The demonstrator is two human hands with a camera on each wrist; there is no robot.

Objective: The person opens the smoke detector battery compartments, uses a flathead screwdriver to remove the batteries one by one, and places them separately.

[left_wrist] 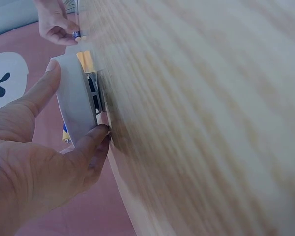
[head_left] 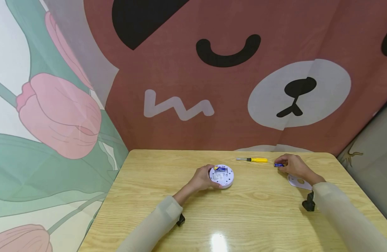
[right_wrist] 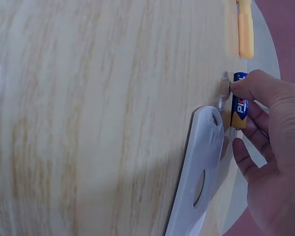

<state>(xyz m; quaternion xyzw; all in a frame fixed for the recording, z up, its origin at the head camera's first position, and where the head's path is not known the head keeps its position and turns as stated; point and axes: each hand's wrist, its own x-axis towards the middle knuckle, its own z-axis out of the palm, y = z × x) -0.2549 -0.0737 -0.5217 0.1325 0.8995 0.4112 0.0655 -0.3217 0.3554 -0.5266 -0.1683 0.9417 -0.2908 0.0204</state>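
Observation:
My left hand (head_left: 202,177) grips a round white device (head_left: 226,180) by its edge, thumb on one side and fingers on the other. Its underside faces up, showing a label and a battery compartment. A blue battery (head_left: 220,168) with a yellow end lies at that compartment; whether it is fully seated is too small to tell. Off to the right, my right hand (head_left: 292,165) pinches a second blue battery (right_wrist: 239,110) with an orange end, close to the tabletop. Below that hand, a white cover plate (right_wrist: 187,191) with a round hole lies partly hidden by the wrist.
A yellow-handled screwdriver (head_left: 258,160) lies near the table's back edge, between the two hands. The wooden table (head_left: 244,213) meets a printed cloth (head_left: 181,133) behind it. Black wrist mounts (head_left: 309,203) hang under the sleeves.

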